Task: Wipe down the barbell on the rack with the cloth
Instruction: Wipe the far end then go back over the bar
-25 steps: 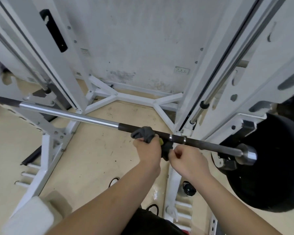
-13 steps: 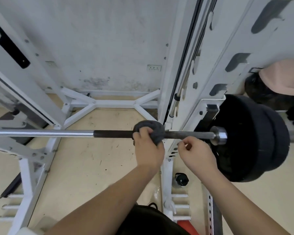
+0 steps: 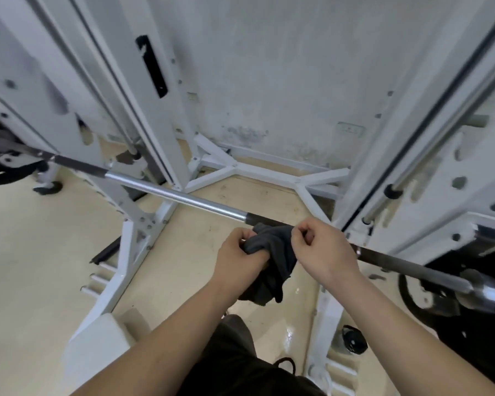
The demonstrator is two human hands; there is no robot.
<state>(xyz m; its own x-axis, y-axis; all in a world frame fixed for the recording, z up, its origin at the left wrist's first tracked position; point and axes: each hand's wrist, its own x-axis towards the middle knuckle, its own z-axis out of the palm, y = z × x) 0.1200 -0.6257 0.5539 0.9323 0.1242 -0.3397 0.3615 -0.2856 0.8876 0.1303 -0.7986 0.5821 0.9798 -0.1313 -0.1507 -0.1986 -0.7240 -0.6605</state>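
The barbell (image 3: 183, 197) runs across the white rack (image 3: 160, 110) from upper left to lower right, shiny in the middle and dark toward each end. A dark grey cloth (image 3: 275, 252) hangs at the dark right-hand part of the bar. My left hand (image 3: 240, 252) grips a bunch of the cloth just below the bar. My right hand (image 3: 323, 250) pinches the cloth's upper edge against the bar. Both hands hide the bar where they meet it.
A black weight plate (image 3: 455, 310) sits on the bar's right end behind a steel collar (image 3: 486, 291); another plate (image 3: 0, 167) is at the far left. White rack uprights stand on both sides, a cross brace (image 3: 269, 175) lies on the floor ahead, a white pad (image 3: 97, 350) at lower left.
The view swung back to the left. The cloth has come unwrapped from the bar and now hangs down, held by both hands; the right hand moved in to pinch it.
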